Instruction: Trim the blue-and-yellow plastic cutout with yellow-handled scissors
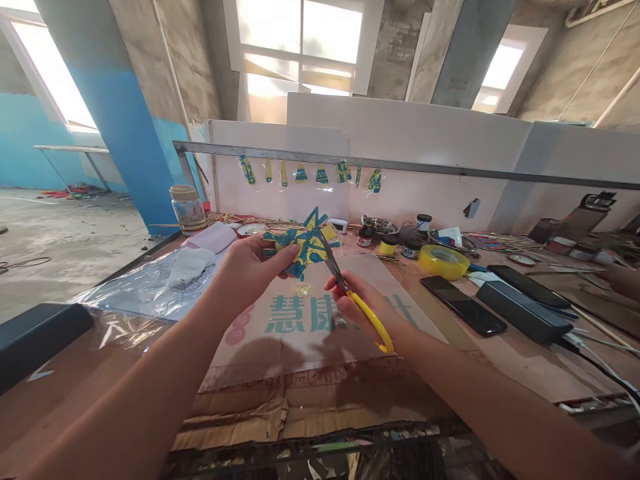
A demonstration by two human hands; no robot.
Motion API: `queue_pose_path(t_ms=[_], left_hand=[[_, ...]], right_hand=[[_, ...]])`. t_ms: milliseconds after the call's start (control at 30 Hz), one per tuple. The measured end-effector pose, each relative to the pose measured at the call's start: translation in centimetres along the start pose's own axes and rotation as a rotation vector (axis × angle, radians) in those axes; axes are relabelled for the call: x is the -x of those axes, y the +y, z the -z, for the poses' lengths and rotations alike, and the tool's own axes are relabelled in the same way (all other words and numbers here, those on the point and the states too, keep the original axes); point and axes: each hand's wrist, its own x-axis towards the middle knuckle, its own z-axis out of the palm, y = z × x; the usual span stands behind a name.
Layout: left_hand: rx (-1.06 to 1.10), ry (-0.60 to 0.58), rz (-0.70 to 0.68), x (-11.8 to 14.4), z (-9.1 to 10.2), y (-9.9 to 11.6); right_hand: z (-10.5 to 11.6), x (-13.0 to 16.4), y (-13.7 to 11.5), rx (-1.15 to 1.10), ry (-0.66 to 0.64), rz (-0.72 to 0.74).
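Observation:
My left hand (265,260) pinches a bundle of blue and yellow painted cutouts (306,248), held up over the worktable. My right hand (367,303) grips a pair of scissors (367,319) with yellow handles. The dark blades point up and left, and their tips overlap the right side of the cutouts. Whether the blades touch or cut the material cannot be made out. Beneath both hands lies a pale sheet (300,353) printed with large teal characters and pink marks at its left. A small clear scrap (303,289) shows just below the cutouts.
Several blue and yellow pieces (323,175) hang from a metal rail (410,165). Right of my hands are paint jars (387,247), a tape roll (443,261), a phone (463,305) and a black power brick (523,312). A glass jar (187,212) and plastic sheeting (145,283) lie left. Another person's hand (620,277) shows far right.

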Motion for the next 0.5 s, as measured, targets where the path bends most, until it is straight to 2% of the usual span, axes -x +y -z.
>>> queue_pose_path(t_ms=[300,500], left_hand=[[-0.074,0.005,-0.025,0.15,0.22,0.09],[-0.027,-0.016,-0.004,-0.01,0.12,-0.25]], right_hand=[[0.1,0.06,0.06,0.019,-0.03,0.043],[0.05,0.16,-0.1,0.021,-0.01,0.04]])
